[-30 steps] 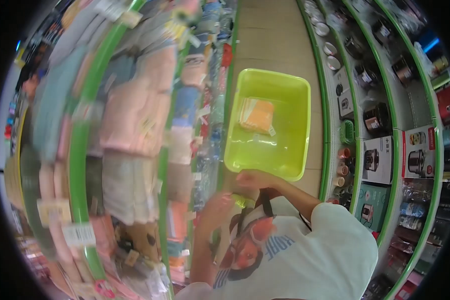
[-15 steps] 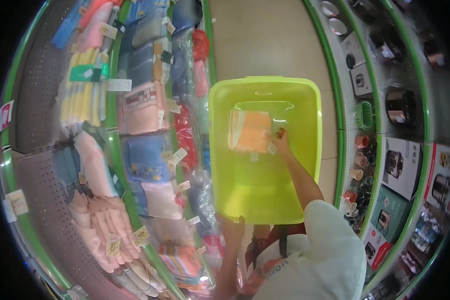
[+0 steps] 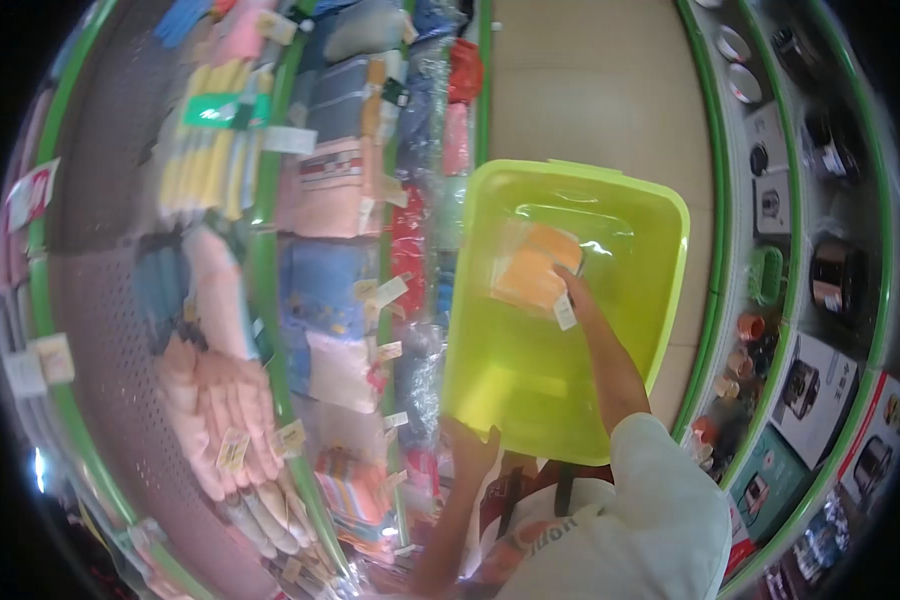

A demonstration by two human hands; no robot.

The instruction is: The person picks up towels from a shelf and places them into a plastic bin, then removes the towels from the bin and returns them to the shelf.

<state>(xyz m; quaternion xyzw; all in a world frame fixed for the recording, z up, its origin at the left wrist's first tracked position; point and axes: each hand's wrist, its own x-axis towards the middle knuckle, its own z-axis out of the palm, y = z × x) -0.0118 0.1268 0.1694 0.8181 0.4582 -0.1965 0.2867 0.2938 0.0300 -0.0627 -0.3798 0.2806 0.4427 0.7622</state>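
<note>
Judging by where your hands are resting, you are handling the orange, flat, folded cloth packet in clear wrapping point(image 3: 538, 268) inside the yellow-green, rectangular plastic tub point(image 3: 515, 395). Your right hand point(image 3: 576, 288) is touching the packet's near right edge; most of the packet is lying to the left of those fingers and beyond them, and its small white paper tag point(image 3: 564, 312) is hanging just below them. Whether the fingertips are pinching the edge or only pressing on it, you cannot tell from this view. Any next move on the packet seems to be calling for a sure thumb-and-finger hold clear of the tag, with the tub kept steady. Your right arm is stretching forward over the tub's near right side, fairly straight, palm mostly hidden. Your left hand point(image 3: 468, 448) is resting at the tub's near left corner, its thumb standing apart from the other fingers, which are partly hidden, so their grip is staying unclear.
</note>
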